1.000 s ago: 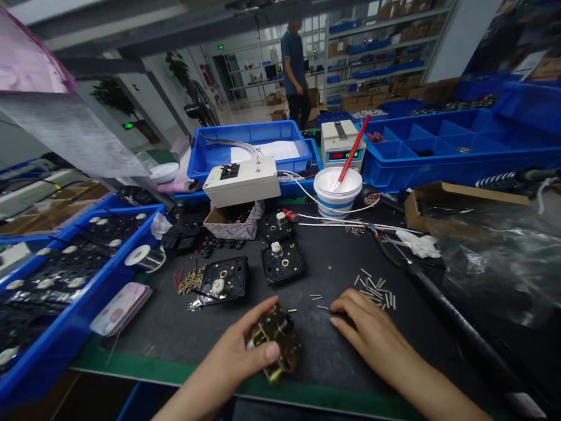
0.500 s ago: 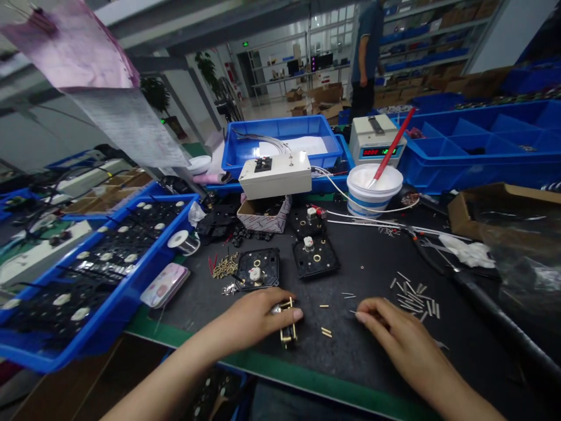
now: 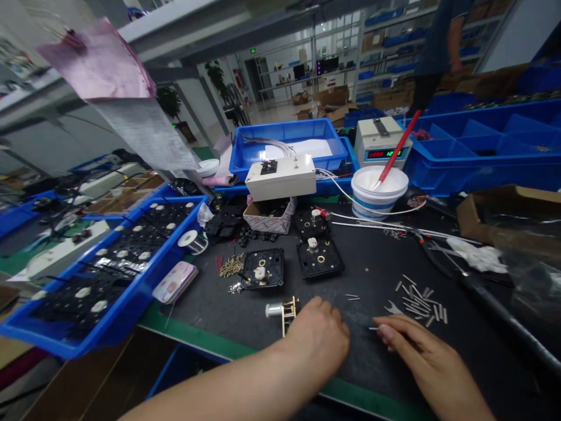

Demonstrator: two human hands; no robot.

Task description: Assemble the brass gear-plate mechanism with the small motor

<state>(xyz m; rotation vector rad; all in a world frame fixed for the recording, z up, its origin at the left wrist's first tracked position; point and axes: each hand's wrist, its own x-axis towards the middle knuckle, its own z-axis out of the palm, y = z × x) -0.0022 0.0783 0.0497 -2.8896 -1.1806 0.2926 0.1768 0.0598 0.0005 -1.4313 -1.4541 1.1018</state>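
The right hand (image 3: 423,354) pinches a thin metal pin (image 3: 373,328) between thumb and finger, near a loose pile of silver rods (image 3: 418,307). The left hand (image 3: 322,332) is apart from it, palm down above the dark surface (image 3: 210,318) — its fingertips are hidden, so I cannot tell whether it grips something. The brass mechanism (image 3: 283,311) is just beside this left hand.

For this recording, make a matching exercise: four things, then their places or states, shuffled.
1. Brass-framed assembly with silver cylinder
2. Thin silver metal pin
3. Long red stick
4. Beige boxy device

A. Leaning in a white plastic tub
B. Showing red and green digits
C. Pinched in the right hand
D. Partly hidden behind the left hand

Pairs: 1-D; 2-C; 3-A; 4-B
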